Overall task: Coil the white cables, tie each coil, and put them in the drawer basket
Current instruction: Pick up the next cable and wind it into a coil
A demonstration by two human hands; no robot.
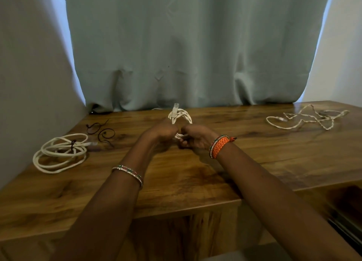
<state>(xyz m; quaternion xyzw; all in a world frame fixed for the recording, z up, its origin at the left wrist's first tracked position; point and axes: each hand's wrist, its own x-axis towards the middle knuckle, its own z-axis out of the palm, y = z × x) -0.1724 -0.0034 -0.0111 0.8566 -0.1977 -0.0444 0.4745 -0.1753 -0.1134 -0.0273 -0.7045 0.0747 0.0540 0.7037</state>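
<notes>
A small coil of white cable (181,116) stands upright above the middle of the wooden table (176,178), its clear plug pointing up. My left hand (163,132) and my right hand (194,138) grip the coil's lower part from either side, fingers curled, knuckles almost touching. What lies between the fingers is hidden. A larger white coil (58,153) with a dark tie around it lies flat at the table's left. A thin, loose, tangled white cable (305,118) sprawls at the back right.
Dark loose ties (101,131) lie behind the left coil. A grey-green curtain (186,45) hangs along the table's back edge, with walls at both sides. An open drawer (344,208) shows at the lower right, below the table's front edge.
</notes>
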